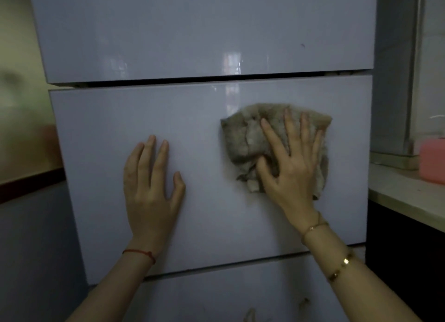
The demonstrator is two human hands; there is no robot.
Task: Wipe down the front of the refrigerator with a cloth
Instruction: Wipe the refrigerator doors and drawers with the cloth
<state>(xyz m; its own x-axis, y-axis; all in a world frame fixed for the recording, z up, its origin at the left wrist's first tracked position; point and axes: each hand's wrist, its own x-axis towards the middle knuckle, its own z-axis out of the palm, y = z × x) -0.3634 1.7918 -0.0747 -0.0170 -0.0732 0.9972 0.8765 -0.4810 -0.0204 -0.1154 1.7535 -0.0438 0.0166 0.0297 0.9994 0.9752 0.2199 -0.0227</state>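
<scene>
The right hand (292, 167) pressed a crumpled cloth (243, 138) flat against the refrigerator (204, 44), its grip spread open; the left hand (150, 189) lay open-palmed beside it.

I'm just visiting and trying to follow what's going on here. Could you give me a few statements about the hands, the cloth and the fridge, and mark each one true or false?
1. The right hand presses a cloth flat against the middle door panel of the refrigerator. True.
2. The left hand holds a second cloth. False: it rests bare and open on the same panel.
3. The cloth is bright blue. False: it is a grey-beige, crumpled rag.
4. A red string circles the left wrist. True.
5. A pink object sits on the counter to the right of the fridge. True.
6. The top door is swung wide open. False: it looks closed, with only a narrow gap above the middle panel.
</scene>
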